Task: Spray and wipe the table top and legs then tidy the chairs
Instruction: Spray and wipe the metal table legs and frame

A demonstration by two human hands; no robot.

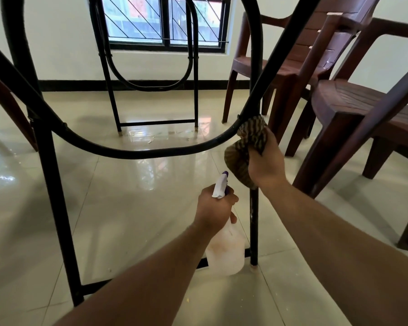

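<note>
Striped cloth (242,158), clenched in my right hand (266,161) at 3 o'clock, wraps the table leg (254,222); left hand (214,208) grips the spray bottle (224,252).

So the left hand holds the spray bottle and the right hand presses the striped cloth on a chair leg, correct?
No: in the head view the right hand presses the striped cloth on the black table leg, not a chair leg. The rest is right.

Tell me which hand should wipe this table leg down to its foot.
Right: the right hand grips the striped cloth against the black table leg, while the left hand holds the spray bottle.
</note>
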